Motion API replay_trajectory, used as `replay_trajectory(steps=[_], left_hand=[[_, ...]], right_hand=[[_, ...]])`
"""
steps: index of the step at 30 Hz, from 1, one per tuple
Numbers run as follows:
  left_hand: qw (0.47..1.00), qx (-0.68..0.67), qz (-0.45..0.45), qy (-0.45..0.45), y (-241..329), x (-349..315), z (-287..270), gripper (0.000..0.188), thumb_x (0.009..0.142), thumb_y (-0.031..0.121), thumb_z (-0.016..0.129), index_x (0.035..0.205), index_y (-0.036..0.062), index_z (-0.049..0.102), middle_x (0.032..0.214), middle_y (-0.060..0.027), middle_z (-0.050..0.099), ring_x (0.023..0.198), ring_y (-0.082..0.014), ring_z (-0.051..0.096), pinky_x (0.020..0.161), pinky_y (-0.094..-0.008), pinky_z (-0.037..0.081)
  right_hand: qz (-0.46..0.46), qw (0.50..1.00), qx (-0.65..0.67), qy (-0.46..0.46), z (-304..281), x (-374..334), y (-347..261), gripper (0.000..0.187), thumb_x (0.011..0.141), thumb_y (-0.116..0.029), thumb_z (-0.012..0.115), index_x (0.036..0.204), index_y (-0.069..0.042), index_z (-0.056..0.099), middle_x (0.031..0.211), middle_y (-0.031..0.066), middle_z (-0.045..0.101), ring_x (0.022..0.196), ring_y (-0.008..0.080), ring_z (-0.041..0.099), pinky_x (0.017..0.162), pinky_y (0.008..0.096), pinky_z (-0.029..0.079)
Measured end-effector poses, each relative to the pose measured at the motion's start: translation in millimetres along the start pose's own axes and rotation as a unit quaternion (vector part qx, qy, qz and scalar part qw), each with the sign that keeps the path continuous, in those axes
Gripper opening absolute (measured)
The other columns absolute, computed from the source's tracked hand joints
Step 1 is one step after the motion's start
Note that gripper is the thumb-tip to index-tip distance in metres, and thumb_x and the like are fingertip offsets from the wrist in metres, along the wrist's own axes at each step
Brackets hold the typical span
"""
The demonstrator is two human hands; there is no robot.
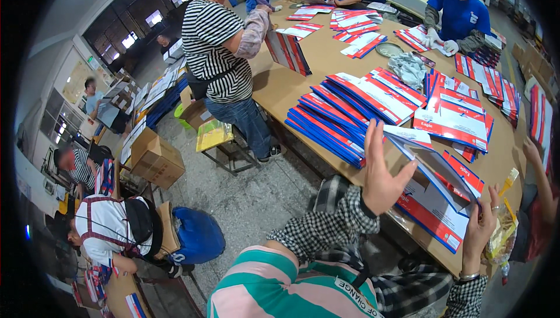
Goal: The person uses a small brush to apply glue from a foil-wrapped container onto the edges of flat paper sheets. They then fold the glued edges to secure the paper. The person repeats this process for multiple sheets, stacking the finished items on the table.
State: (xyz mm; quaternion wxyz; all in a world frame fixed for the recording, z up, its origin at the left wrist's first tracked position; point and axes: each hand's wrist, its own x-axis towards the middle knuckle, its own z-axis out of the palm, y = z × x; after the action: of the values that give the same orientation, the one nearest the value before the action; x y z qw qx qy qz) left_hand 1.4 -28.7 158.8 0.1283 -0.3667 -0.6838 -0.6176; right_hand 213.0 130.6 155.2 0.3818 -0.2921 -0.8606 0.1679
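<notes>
A partly opened cardboard carton (431, 166), white, red and blue, stands tilted at the near edge of the table, between my hands. My left hand (382, 181) is at its left end, fingers stretched upward and thumb spread out. At the opposite end is my right hand (483, 224), its fingers apart and the thumb beside the carton's corner; whether it presses on the carton is unclear. Under the raised carton lies a flat carton (429, 213) of the same colours. Just past my left hand, a fanned stack of flat cartons (332, 122) covers the table.
More cartons (452, 122) are piled on the brown table (280, 87), near a crumpled grey cloth (408, 68) and a round dish (388, 49). A person in stripes (219, 44) stands at the left edge; others work around it. Beside my right hand hangs a yellow-handled brush (509, 181).
</notes>
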Motion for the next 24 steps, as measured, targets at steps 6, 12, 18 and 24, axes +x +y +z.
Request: replay_trajectory(steps=[6,12,18,24], left_hand=[[0.941,-0.245,-0.099,-0.212,14.4,-85.2,20.0,0.057,0.08,0.012,0.067,0.127,-0.0037,0.04,0.118,-0.015,0.05,0.106,-0.023,0.052,0.092,-0.0336,0.042],[0.725,-0.528,-0.302,-0.322,59.3,-96.5,85.1,0.052,0.088,0.022,0.059,0.13,0.003,0.036,0.114,-0.01,0.052,0.104,-0.0188,0.053,0.085,-0.0307,0.046],[0.606,-0.535,-0.484,-0.334,66.5,-83.8,91.7,0.038,0.095,0.028,0.044,0.122,0.0027,0.046,0.113,-0.0092,0.054,0.102,-0.0183,0.056,0.084,-0.0308,0.049],[0.626,-0.576,-0.433,-0.3,55.7,-96.9,88.7,0.034,0.094,0.024,0.045,0.117,-0.0002,0.05,0.109,-0.0097,0.057,0.101,-0.0188,0.058,0.084,-0.0307,0.05]], right_hand=[[0.018,0.999,0.025,0.023,-5.7,0.7,-13.5,0.011,0.083,0.006,0.051,0.093,0.006,0.057,0.132,0.0182,0.043,0.131,0.0343,0.032,0.104,0.0401,0.028],[-0.014,0.996,0.087,0.033,1.3,-10.6,-29.3,0.014,0.082,0.007,0.05,0.095,0.004,0.057,0.131,0.0177,0.044,0.131,0.0353,0.032,0.104,0.043,0.028],[-0.028,0.996,0.053,0.065,0.7,-24.7,-29.8,0.019,0.083,0.007,0.048,0.098,0.002,0.057,0.13,0.0171,0.046,0.13,0.0359,0.033,0.105,0.0452,0.027],[0.014,0.984,0.127,0.122,11.9,-28.8,-28.0,0.019,0.086,0.005,0.048,0.102,0.0,0.058,0.13,0.0168,0.046,0.13,0.0331,0.033,0.101,0.0388,0.033]])
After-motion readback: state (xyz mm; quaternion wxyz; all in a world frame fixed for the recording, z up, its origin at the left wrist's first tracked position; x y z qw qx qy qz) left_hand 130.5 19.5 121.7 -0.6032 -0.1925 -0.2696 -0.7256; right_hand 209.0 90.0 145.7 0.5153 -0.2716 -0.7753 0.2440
